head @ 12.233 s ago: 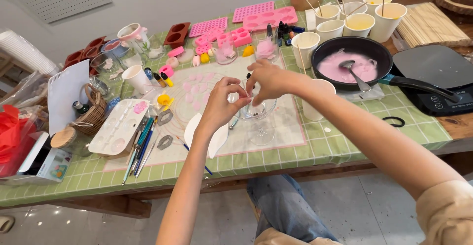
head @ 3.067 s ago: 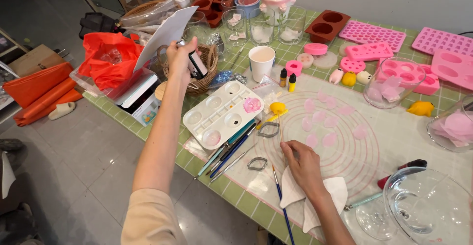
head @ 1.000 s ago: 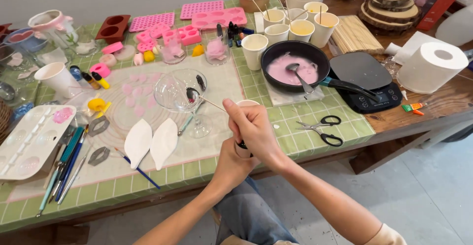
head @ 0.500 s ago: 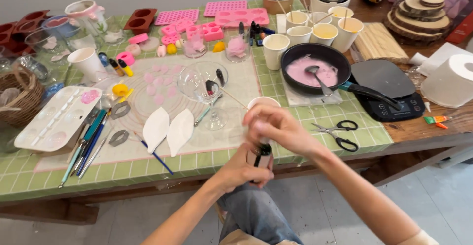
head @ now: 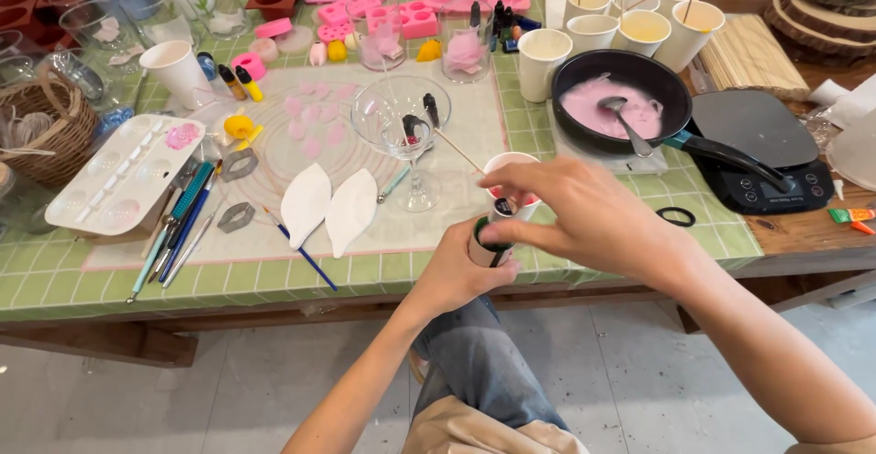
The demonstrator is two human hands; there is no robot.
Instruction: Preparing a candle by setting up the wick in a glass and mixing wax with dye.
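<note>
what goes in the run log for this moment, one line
left hand: grips small green-topped bottle | right hand: fingers at bottle's top | behind: clear stemmed glass, black pan of pink liquid

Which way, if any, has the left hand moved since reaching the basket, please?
Yes, rightwards: the left hand now holds a tube well right of the wicker basket.
</note>
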